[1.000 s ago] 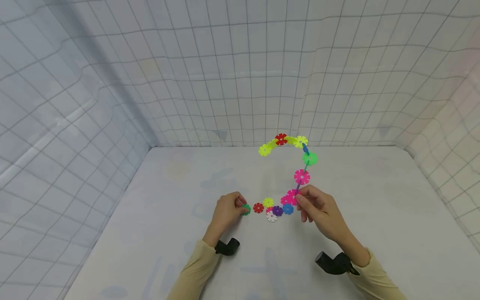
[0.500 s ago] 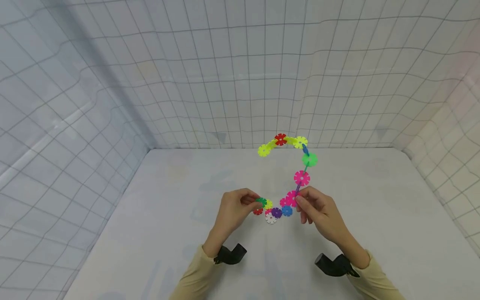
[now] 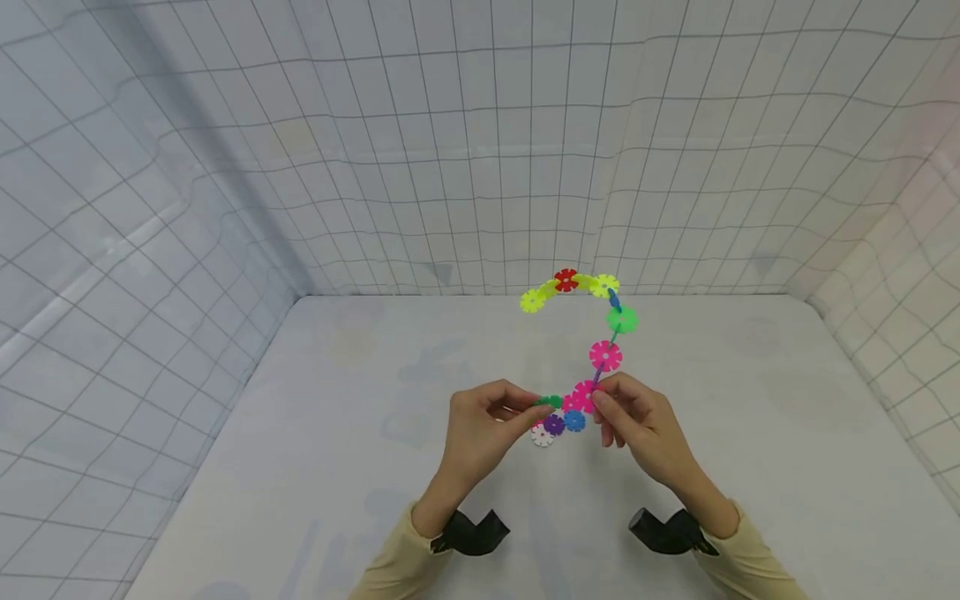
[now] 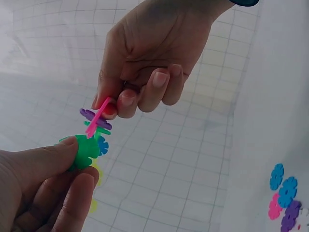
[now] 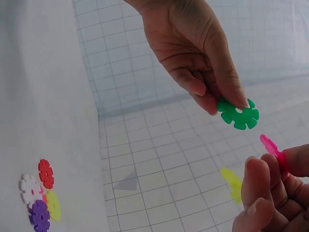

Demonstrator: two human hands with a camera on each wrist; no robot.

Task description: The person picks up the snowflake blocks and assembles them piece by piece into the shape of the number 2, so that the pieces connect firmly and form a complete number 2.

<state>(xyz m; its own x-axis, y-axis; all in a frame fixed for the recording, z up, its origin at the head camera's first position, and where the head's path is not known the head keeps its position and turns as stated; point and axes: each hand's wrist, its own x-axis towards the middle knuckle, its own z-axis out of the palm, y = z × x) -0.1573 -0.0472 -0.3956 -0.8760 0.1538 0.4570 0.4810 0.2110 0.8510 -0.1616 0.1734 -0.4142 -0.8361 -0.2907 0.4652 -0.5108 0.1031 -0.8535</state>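
My left hand (image 3: 487, 429) pinches a green snowflake disc (image 3: 552, 402) between thumb and fingers. My right hand (image 3: 643, 427) pinches the near end of a curved chain of linked snowflake discs, by a pink disc (image 3: 587, 397). From there the chain arches up and away to the left, through another pink disc (image 3: 605, 356), a light green disc (image 3: 622, 320) and a red disc (image 3: 566, 280), ending at a yellow disc (image 3: 532, 301). In the right wrist view a small gap separates the green disc (image 5: 241, 115) from the pink end disc (image 5: 271, 146).
Loose discs lie on the white table (image 3: 345, 467) below the hands: a white disc (image 3: 542, 436), a purple disc (image 3: 554, 425) and a blue disc (image 3: 574, 421). The right wrist view also shows a red disc (image 5: 46, 174) there. Gridded sheeting (image 3: 465, 150) encloses the back and sides.
My left hand has lifted the green disc from the table's left and carried it right, close to the chain's pink end. My right hand has stayed nearly still with the chain.
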